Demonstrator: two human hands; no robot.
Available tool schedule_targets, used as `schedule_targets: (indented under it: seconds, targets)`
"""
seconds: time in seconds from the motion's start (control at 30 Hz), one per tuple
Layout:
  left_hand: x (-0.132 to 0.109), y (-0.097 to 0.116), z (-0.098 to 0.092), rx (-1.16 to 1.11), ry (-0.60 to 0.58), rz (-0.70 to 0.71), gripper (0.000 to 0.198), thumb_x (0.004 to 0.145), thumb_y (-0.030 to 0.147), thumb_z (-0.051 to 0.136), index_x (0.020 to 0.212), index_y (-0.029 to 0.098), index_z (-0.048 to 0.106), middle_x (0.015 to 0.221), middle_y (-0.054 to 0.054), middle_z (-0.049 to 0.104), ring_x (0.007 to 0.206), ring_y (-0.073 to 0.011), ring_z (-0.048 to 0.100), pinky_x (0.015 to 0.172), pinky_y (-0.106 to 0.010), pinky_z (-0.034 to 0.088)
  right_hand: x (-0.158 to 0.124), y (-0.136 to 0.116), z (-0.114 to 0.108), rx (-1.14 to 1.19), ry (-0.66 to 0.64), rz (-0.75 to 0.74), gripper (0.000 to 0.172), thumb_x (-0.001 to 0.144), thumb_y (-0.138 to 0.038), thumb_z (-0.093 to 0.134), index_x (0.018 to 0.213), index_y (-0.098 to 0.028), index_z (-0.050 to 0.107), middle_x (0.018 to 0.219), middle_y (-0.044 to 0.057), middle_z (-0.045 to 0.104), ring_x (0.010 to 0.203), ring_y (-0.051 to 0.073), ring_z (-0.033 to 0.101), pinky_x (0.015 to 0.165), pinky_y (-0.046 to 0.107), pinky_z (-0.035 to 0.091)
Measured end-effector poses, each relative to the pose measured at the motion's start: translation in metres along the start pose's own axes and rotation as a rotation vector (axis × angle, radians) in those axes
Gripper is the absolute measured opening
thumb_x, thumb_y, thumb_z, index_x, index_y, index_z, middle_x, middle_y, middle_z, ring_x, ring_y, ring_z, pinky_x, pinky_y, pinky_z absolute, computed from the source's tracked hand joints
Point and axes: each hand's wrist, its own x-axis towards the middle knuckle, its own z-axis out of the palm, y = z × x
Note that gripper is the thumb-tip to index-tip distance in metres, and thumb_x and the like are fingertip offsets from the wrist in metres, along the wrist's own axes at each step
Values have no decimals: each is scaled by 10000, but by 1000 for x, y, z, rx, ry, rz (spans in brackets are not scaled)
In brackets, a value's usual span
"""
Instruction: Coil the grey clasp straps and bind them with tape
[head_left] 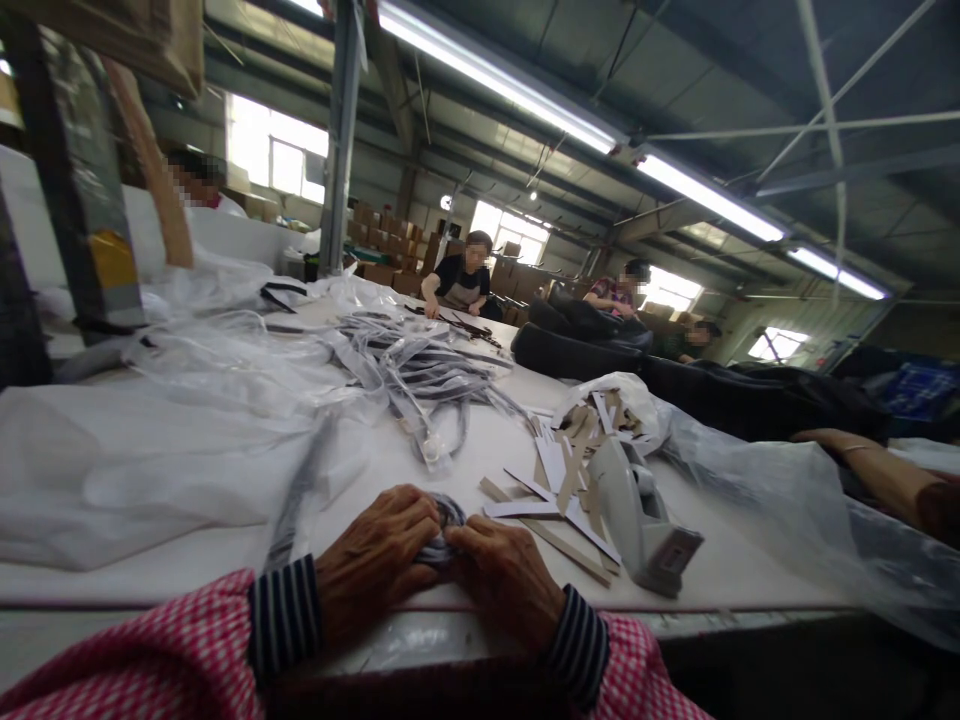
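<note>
Left hand [384,552] closed over 1 side of a wound grey coil [444,530], right hand [508,575] gripping the other; fingers curled in, coil partly covered. It's near the front edge of the white tabletop [499,437], between the 2 hands. From here I can't see its underside. Heap of grey straps [424,365] beyond, clear plastic among them. To the right: white and tan strips [559,475], some loose, some in a plastic bag [651,400]; grey tape dispenser [634,520] just beside. Plastic sheeting [150,465] on the left. Person [459,285] in dark top leans over the far end.
</note>
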Motion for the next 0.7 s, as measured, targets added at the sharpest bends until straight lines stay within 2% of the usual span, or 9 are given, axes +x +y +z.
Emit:
schedule_targets:
  seconds: [0.07, 0.17, 0.27, 0.4, 0.57, 0.7]
  targets:
    - [0, -2, 1, -47, 13, 11, 133, 969, 291, 531, 910, 181, 575, 1016, -92, 634, 986, -260, 513, 916, -414, 394, -2, 2, -2, 34, -6, 12, 114, 917, -192, 590, 1006, -217, 658, 852, 3, 650, 741, 150, 601, 648, 249, 364]
    - [0, -10, 5, -119, 31, 69, 280, 1004, 403, 424, 860, 189, 535, 916, -71, 602, 905, -242, 494, 855, -391, 387, -4, 7, -13, 99, -72, 9, 324, 876, -147, 617, 1179, -261, 618, 954, -1, 675, 819, 154, 633, 699, 242, 393]
    - [-1, -18, 10, -152, 66, 93, 369, 994, 513, 373, 833, 202, 491, 898, -56, 574, 881, -230, 465, 833, -377, 371, -3, 11, -29, 23, -145, -18, 417, 862, -114, 628, 1224, -319, 605, 964, -16, 672, 851, 157, 636, 710, 249, 397]
    - [-2, -18, 11, -180, 61, 89, 344, 985, 516, 399, 851, 208, 477, 904, -45, 557, 884, -223, 447, 823, -360, 362, 5, 15, -40, -149, -127, -76, 364, 883, -98, 633, 1154, -343, 645, 919, -13, 644, 894, 167, 605, 706, 259, 392]
    - [-1, -14, 1, -244, 4, 119, 291, 982, 433, 428, 805, 205, 458, 884, -40, 540, 894, -220, 458, 821, -348, 373, 15, 21, -29, -145, -85, -94, 306, 888, -197, 709, 1150, -341, 646, 938, -21, 660, 950, 175, 580, 734, 264, 399]
    - [1, -16, -4, -248, 9, 146, 224, 970, 403, 458, 873, 206, 506, 938, -56, 586, 916, -233, 484, 850, -371, 388, 18, 20, -25, -133, -94, -104, 115, 901, -216, 697, 993, -284, 686, 908, -24, 674, 928, 162, 588, 688, 259, 375]
